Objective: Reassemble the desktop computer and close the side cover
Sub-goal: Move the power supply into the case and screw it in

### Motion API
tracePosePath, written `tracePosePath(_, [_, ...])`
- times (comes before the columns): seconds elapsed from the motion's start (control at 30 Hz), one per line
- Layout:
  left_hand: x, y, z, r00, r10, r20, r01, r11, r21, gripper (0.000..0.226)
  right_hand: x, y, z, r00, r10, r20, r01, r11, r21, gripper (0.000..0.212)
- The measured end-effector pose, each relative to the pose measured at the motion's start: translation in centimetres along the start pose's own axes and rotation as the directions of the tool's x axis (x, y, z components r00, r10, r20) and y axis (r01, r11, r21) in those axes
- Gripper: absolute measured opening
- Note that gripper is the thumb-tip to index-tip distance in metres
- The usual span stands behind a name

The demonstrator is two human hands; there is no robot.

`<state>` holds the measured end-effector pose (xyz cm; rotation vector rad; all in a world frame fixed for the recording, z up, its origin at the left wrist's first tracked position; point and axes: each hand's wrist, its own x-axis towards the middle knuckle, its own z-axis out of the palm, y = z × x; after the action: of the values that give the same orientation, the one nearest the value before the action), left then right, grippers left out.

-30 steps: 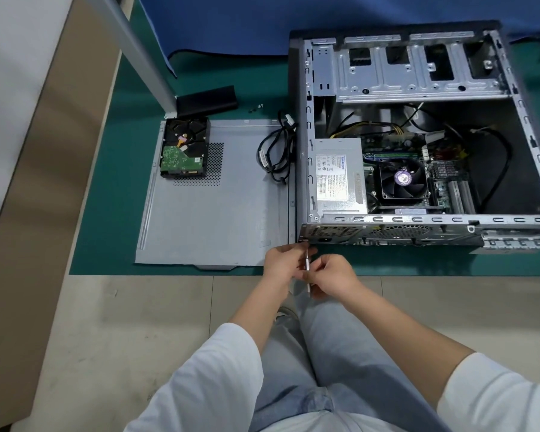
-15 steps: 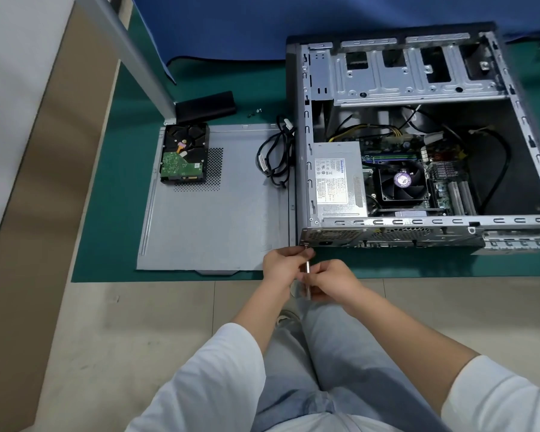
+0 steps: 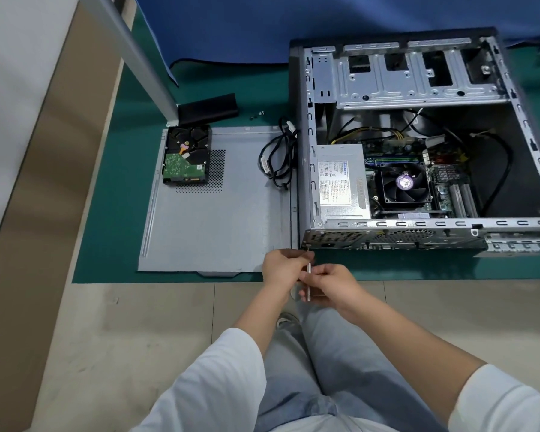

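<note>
The open computer case lies on its side on the green mat, with the power supply and CPU fan showing inside. My right hand grips a screwdriver, whose tip points up at a screw in the case's rear near-left corner. Fingers of my left hand are closed around the shaft near the tip. To the left, the grey side cover lies flat, with a hard drive resting on its far left corner.
A black cable bundle lies between the cover and the case. Two small screws and a black block sit beyond the cover. A metal post slants up at the far left. My knees are below the mat's near edge.
Both hands stay at the case's rear left corner on the screwdriver. The view has shifted slightly; the hands look almost unmoved.
</note>
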<state>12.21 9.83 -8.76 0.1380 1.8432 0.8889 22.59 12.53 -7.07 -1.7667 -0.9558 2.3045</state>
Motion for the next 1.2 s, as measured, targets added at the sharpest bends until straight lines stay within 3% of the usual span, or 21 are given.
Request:
tracePosePath(0.23, [-0.1,0.1,-0.1,0.998,-0.034,0.051,0.034,0.999,0.000,0.025,0.6,1.0,0.2,0.997,-0.033,-0.072,0.035,0.999,0.020,0.021])
tracePosePath(0.4, [0.1,0.4,-0.2,0.995,-0.056,0.087,0.050,0.997,0.064,0.006,0.6,1.3,0.1,0.999,-0.027,-0.030,0.030,0.995,0.094,0.021])
tracePosePath(0.57, [0.1,0.3,0.0,0.994,-0.066,0.087,0.066,0.998,-0.005,0.012,0.1,1.1,0.0,0.993,-0.057,-0.108,0.068,0.992,0.104,0.008])
tracePosePath(0.67, [0.2,0.2,0.2,0.999,0.040,-0.003,-0.039,0.988,0.150,0.012,0.2,1.3,0.5,0.982,-0.067,-0.175,0.091,0.987,0.131,0.008])
tracePosePath(0.77, [0.2,0.5,-0.6,0.977,0.194,-0.089,-0.161,0.944,0.287,0.027,0.4,1.7,0.8,0.976,-0.073,-0.203,0.115,0.972,0.205,0.009])
tracePosePath(0.83, [0.3,0.8,-1.2,0.969,0.245,-0.007,-0.233,0.931,0.281,0.026,0.6,2.0,1.0,0.982,-0.048,-0.183,0.099,0.956,0.278,0.010])
tracePosePath(0.9, [0.0,0.9,-1.5,0.964,0.254,0.078,-0.266,0.929,0.258,0.040,0.8,2.2,1.1,0.989,-0.018,-0.147,0.069,0.935,0.347,0.015])
tracePosePath(1.0, [0.2,0.6,-1.9,0.961,0.250,0.122,-0.273,0.929,0.249,0.050,1.4,2.5,1.1,0.999,0.027,-0.023,-0.012,0.870,0.493,0.020])
tracePosePath(1.1, [0.8,0.2,-2.2,0.954,0.245,0.175,-0.284,0.925,0.254,0.049,1.9,3.0,0.7,0.992,0.041,0.117,-0.104,0.792,0.602,0.023])
tracePosePath(1.2, [1.2,-0.5,-3.0,0.941,0.253,0.222,-0.312,0.905,0.290,0.043,2.1,3.1,0.5,0.988,0.035,0.152,-0.121,0.788,0.604,0.023])
